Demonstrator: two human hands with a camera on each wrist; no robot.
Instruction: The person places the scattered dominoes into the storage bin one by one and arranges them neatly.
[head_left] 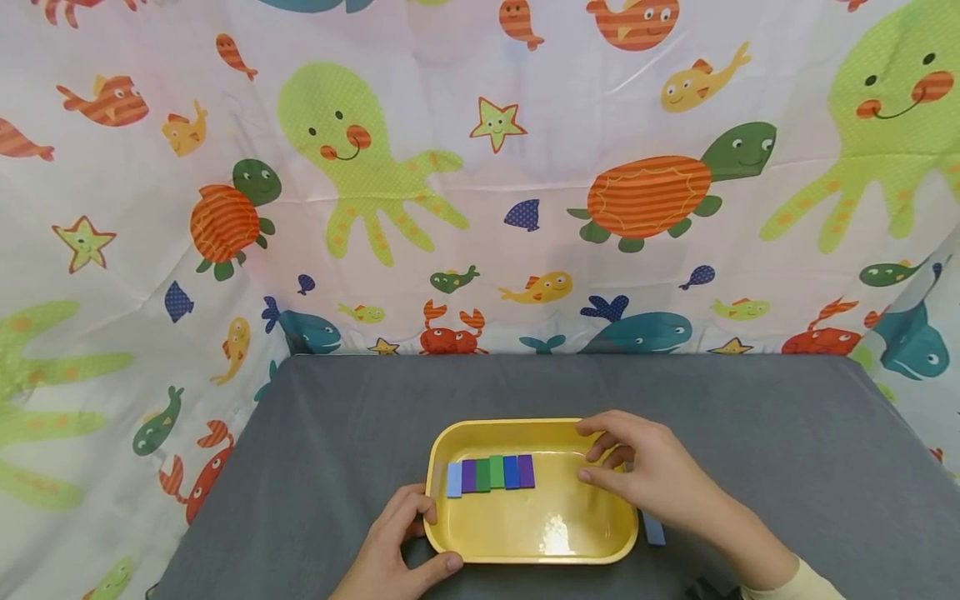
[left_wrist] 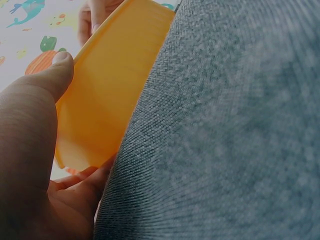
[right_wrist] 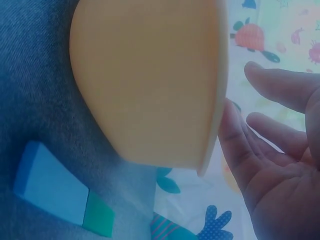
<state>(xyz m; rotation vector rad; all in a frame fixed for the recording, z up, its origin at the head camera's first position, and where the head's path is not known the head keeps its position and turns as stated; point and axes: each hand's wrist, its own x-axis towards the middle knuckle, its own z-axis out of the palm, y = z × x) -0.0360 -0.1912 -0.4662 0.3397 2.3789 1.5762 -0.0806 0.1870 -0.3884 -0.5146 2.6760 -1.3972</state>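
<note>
A yellow tray [head_left: 555, 533] with raised walls lies on the grey cloth. Inside it, towards the left, several thin tiles [head_left: 491, 473] in light blue, purple, green and blue stand side by side in a row. My left hand [head_left: 401, 537] holds the tray's left end, thumb at the front corner and fingers around the side. Over the tray's right end hovers my right hand [head_left: 645, 462], its fingers loosely bent and nothing between them. In the right wrist view, the right fingers [right_wrist: 237, 135] overlap the tray's rim [right_wrist: 216, 90].
Outside the tray's right end, a light blue block [right_wrist: 52, 182] lies on the cloth, with a green block [right_wrist: 98, 212] against it. Grey cloth [head_left: 360, 417] covers the table. Behind it hangs a curtain [head_left: 480, 233] printed with sea animals.
</note>
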